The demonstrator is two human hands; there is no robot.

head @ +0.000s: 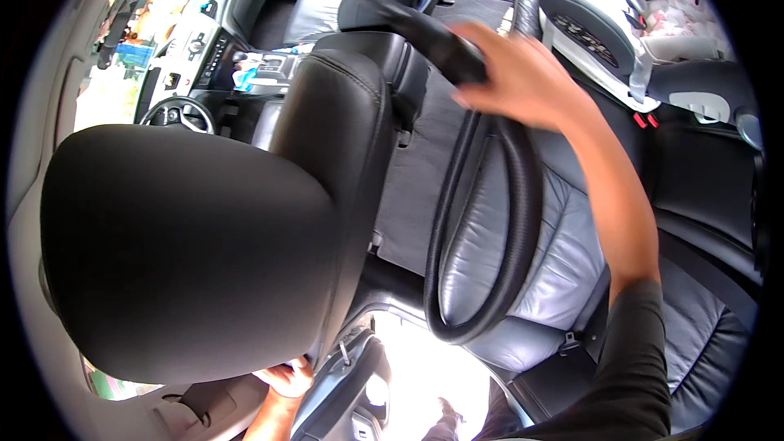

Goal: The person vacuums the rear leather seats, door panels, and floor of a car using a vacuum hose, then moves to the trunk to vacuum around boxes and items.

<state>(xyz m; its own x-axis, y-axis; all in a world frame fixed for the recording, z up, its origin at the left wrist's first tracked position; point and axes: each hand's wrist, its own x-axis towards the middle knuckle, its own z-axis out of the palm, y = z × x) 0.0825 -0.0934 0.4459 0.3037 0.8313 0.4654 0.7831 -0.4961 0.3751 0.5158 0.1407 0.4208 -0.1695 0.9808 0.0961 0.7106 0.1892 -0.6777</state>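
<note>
My right hand (508,73), slightly blurred, is closed around the black handle of a vacuum cleaner's crevice nozzle (429,37). The narrow tip points to the upper left, over the centre console box and near the far front seat. From the handle a ribbed black hose (520,214) hangs in a long loop over the grey leather rear seat (557,239). At the bottom, my left hand (288,378) is at the lower edge of the near front seat's black headrest (190,251). Its fingers are bent and partly hidden there, so its grip is unclear.
A child car seat (591,30) stands on the far rear seat, beside red buckles (645,120). Grey carpet (416,165) lies between the seat rows. The near door (349,373) is open. A steering wheel (177,115) and gear console (269,67) are ahead.
</note>
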